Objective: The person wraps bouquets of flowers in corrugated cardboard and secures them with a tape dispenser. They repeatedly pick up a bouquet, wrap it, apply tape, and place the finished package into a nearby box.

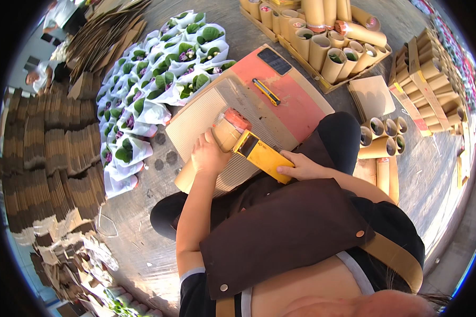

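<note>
My left hand (210,154) grips a rolled corrugated cardboard tube (226,136). The orange-red base of a pot (238,118) shows at the tube's upper end; the rest of the roll runs down behind my left hand and wrist. In my right hand (303,165) is a yellow hand-held tool (265,159) with a dark window, its exact kind unclear. Its front end meets the tube's side just below the pot. Beneath lie ribbed corrugated sheets (200,121) on a red-printed cardboard board (297,109).
On the board rest a yellow utility knife (266,92) and a dark smartphone (274,61). Potted plants in white sleeves (166,75) stand at left, beside stacked cardboard (47,146). Cardboard tubes (319,49) fill trays at upper right. Two people (43,77) are at far upper left.
</note>
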